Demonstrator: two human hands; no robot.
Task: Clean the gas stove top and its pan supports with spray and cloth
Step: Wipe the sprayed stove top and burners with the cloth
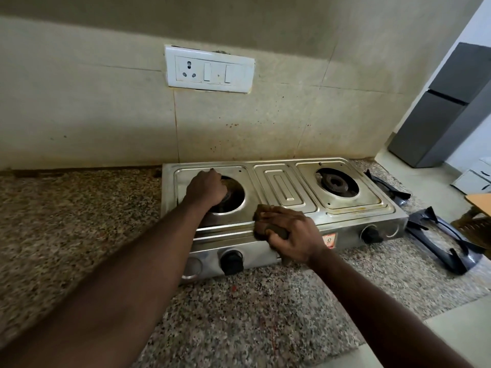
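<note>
Grip of the right hand (289,232): fingers curled round a dark cloth (261,221), which is pressed onto the near edge of the stove (281,181), about midway along its front. Grip of the left hand (207,188): clenched into a fist over the left burner (229,197); whether anything is held inside it cannot be told.

Stove: steel, two burners, standing on the speckled stone desk (79,221) against the far wall. Both burner wells are bare of pan supports. Right burner (336,181) is exposed, with brownish staining along the near edge of its tray. Raised rectangular panel sits between the two wells. Two black knobs on the front face, left knob (231,261) and right knob (370,233), with a red label (329,240) between them, just right of the right hand.

Pan supports (441,235): two, black, lying on the desk to the right of the stove, apart from it, one nearer and one farther.

Wall: tiled, spotted with brown splashes above the stove; white socket plate (210,69) mounted above the left burner. Grey fridge (446,107) stands at far right.
</note>
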